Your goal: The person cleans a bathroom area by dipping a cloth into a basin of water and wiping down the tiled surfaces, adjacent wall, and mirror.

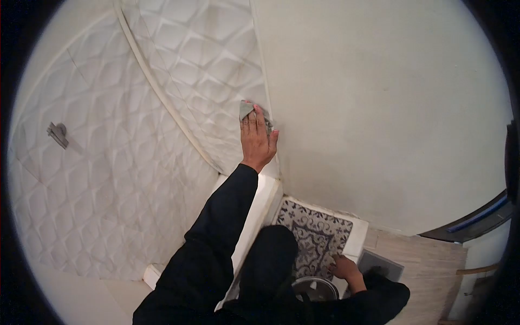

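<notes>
My left hand (257, 138) presses a grey cloth (246, 110) against the white wall with the raised diamond pattern (216, 65), close to where it meets the plain wall. The fingers lie over the cloth and hide most of it. Lower down, my right hand (345, 267) is closed with curled fingers, above the patterned mat (317, 233). Whether anything is in it is hidden. Just left of and below that hand is a round bucket (316, 287) with a pale rim, partly cut off by my dark clothing.
A metal fixture (57, 135) juts from the patterned wall at left. The plain pale wall (384, 103) fills the right. Below it are a wood-look floor (433, 257), a grey square (382, 264) and a white ledge (257, 203). My bent knee (271, 252) is beside the mat.
</notes>
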Action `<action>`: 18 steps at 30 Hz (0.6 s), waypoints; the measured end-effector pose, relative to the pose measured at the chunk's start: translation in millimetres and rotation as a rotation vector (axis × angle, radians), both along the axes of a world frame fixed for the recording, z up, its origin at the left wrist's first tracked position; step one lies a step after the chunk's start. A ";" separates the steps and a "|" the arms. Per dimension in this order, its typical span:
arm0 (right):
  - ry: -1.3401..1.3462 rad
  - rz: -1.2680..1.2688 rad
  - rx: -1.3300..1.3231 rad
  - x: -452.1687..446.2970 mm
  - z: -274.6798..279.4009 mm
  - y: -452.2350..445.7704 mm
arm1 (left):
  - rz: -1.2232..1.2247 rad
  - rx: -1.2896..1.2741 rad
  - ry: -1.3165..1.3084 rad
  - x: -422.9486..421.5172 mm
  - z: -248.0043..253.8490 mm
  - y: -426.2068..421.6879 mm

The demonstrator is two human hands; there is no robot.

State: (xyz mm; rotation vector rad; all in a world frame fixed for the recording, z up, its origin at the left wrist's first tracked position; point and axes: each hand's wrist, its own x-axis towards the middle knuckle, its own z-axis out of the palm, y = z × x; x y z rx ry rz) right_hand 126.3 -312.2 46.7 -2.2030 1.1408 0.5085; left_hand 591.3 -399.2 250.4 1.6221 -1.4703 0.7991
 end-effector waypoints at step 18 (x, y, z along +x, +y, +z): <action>-0.042 0.016 0.093 0.4 -6.4 -12.0 | 0.136 -0.356 -0.664 23.6 391.3 0.6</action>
